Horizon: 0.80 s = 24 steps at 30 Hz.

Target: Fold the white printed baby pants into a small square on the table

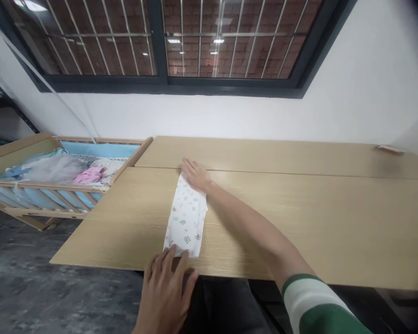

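Note:
A white cloth (186, 218) with small green prints lies folded into a long strip on the wooden table, its short side toward me. My right hand (196, 175) rests flat on the far end of the cloth, fingers stretched out. At the near end, by the table's front edge, my left hand (167, 287) has its fingers spread, the fingertips at the cloth's edge. Whether those fingertips press on the cloth or only hover there, I cannot tell.
The light wooden table (299, 222) has a seam along its length. On the left stands a wooden crib (55, 185) with blue lining, holding a pink cloth (89, 175) and other fabrics. A small flat object (389, 149) lies at the back right, below the barred window (226, 41).

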Motion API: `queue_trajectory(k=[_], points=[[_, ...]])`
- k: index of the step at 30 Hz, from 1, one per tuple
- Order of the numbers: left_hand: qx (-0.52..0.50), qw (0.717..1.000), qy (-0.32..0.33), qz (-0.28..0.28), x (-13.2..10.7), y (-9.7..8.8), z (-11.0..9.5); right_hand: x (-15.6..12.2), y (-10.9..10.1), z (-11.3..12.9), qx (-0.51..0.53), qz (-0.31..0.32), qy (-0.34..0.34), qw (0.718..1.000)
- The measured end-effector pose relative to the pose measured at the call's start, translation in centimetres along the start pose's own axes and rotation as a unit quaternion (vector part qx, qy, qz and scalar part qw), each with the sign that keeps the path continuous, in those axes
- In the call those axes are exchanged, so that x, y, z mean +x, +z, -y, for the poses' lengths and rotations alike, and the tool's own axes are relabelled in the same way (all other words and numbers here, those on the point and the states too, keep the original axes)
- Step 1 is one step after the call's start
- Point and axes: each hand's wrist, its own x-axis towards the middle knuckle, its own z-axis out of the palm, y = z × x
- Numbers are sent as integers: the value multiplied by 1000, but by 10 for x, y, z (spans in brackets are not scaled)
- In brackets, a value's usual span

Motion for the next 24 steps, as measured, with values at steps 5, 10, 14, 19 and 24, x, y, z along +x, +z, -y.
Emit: queue_trajectory(k=[5,10,14,19,24], points=[[-96,995,-19,24,17,-12,31,-69,-46,70,34,35,-32,998],[-139,987,58,63,9,-9,52,-161,-78,124,164,114,-136,970],[-125,984,107,64,-3,-6,55,-219,-74,148,144,97,-108,979],[-137,971,182,73,-15,-13,50,-258,-66,165,108,59,-91,988],[-253,947,171,99,-19,-41,45,-266,-112,172,229,94,-49,968]])
